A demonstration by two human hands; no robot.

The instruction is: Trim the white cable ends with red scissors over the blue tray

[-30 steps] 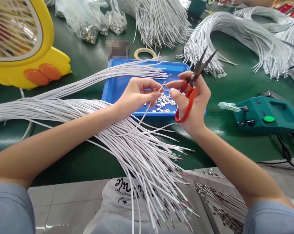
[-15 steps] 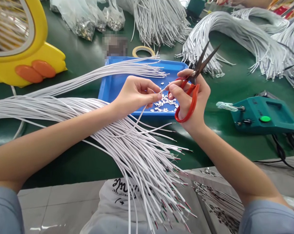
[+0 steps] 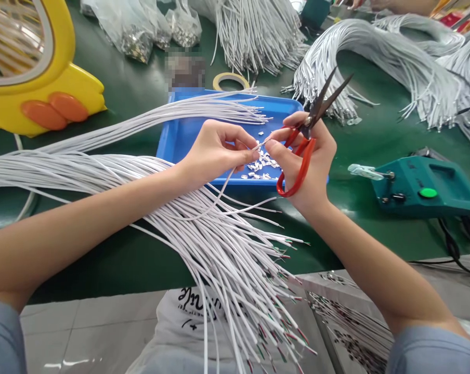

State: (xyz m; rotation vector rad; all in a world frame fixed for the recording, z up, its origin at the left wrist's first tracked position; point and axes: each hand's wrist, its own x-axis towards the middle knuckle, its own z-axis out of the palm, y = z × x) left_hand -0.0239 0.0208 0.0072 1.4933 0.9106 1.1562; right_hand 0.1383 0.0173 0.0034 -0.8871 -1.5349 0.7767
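Note:
My left hand [image 3: 219, 153] pinches one white cable [image 3: 227, 179] close to its end, above the blue tray [image 3: 167, 137]. Looped on my right hand [image 3: 311, 166] is a pair of red-handled scissors [image 3: 305, 165], blades pointing up and away. The thumb and forefinger of that hand meet at the cable's tip, just right of my left fingertips. Small white scraps [image 3: 263, 165] lie in the tray below. A thick bundle of white cables [image 3: 204, 223] runs under my left forearm, with red and green wire ends showing. A thinner cable bundle [image 3: 172, 111] rests across the tray.
A yellow fan [image 3: 69, 67] stands at the left. Behind the tray are a tape roll [image 3: 231, 76], plastic bags of metal parts [image 3: 135, 41] and more cable bundles [image 3: 258, 36]. A green device [image 3: 426, 184] with black leads sits at the right. The table's front edge is near me.
My right thumb and forefinger have shifted slightly left and closed on the cable's tip. The scissors' handles have tilted a little with them. My left hand stays in place.

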